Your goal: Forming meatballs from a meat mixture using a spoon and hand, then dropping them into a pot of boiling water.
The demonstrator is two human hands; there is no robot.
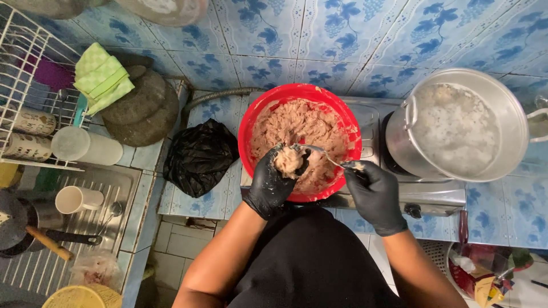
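Two printed-label white cups (pixel 27 134) in rack far left; colourful packets (pixel 485 282) btm right.

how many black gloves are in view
2: one on the left hand, cupping a lump of paste over the red bowl; one on the right hand, holding a spoon.

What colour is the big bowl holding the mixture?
The bowl is red, seen best in the head view.

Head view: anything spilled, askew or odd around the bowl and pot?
Mostly in order. The red bowl sits on the stove rather than the counter, and paste smears its rim. The left hand holds a lump of paste; the right hand holds a spoon against it. The pot looks upright, nothing spilled.
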